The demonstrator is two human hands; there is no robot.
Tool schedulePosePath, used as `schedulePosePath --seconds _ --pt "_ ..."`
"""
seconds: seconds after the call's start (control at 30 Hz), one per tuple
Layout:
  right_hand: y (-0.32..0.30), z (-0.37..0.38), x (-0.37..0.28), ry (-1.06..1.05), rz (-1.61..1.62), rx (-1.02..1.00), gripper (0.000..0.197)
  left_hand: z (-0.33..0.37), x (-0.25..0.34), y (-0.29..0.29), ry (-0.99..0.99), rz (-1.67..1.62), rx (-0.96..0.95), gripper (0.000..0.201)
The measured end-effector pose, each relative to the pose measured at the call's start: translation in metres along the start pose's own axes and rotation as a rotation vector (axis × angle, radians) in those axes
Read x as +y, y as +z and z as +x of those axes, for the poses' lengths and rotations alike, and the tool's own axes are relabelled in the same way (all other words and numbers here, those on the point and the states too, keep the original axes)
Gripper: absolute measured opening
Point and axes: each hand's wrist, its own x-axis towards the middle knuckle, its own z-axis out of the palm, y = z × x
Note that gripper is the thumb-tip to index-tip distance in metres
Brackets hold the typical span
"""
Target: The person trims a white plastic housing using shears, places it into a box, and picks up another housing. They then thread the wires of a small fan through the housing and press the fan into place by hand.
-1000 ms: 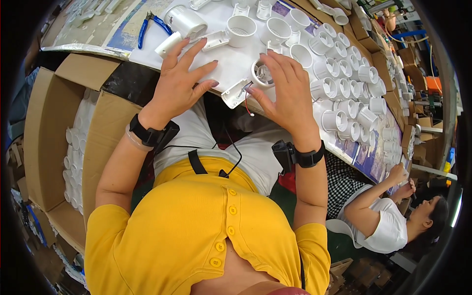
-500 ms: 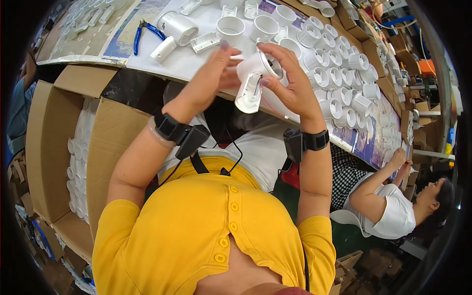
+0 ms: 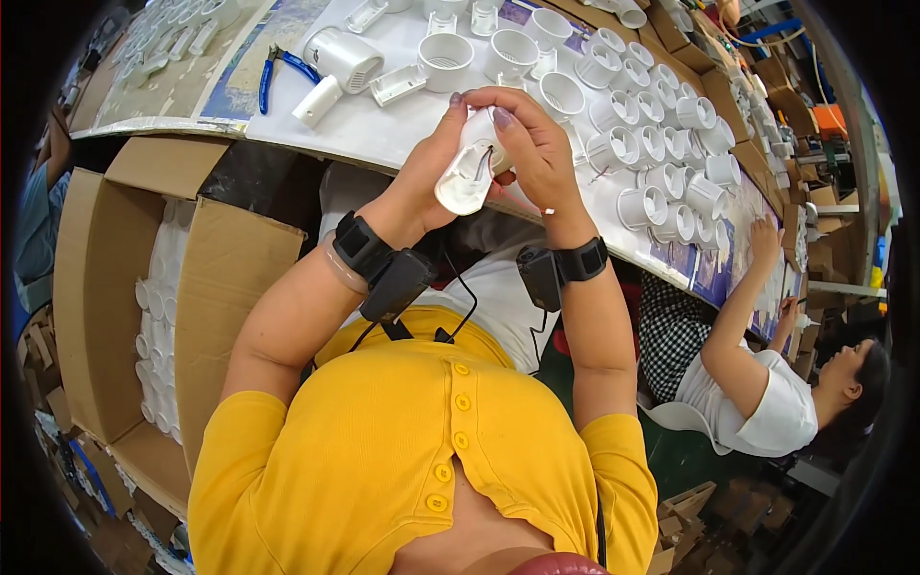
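Note:
Between my hands, above the table's near edge, is a white plastic housing (image 3: 464,184) with a handle-like open half shell pointing down toward me. Thin dark and red wires run in its hollow. My left hand (image 3: 425,171) is closed round its left side, thumb up along it. My right hand (image 3: 539,153) wraps its top and right side with curled fingers, hiding much of the round part. A small white connector (image 3: 548,211) hangs below my right hand. Just beyond my hands stand white plastic cups (image 3: 446,62) and a loose white handle shell (image 3: 398,86).
Blue-handled cutters (image 3: 284,72) lie at the table's left, beside a white cylindrical housing (image 3: 342,59). Many white cups (image 3: 613,150) fill the right side. An open cardboard box (image 3: 230,316) holding white parts stands left of me. A co-worker (image 3: 767,393) sits at the right.
My left hand has come in from the left and closed on the housing. The housing has moved slightly left. The co-worker's arm has reached farther over the table.

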Motion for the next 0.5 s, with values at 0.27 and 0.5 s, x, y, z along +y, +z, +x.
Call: schedulePosePath --seconds 0.27,0.5 --pt "0.004 -0.001 0.011 -0.035 0.147 0.028 0.024 -0.004 -0.004 0.006 0.001 -0.098 0.135 0.049" --pt "-0.003 -0.002 0.012 -0.003 0.263 -0.012 0.023 -0.011 -0.003 0.011 0.022 -0.033 0.006 0.057"
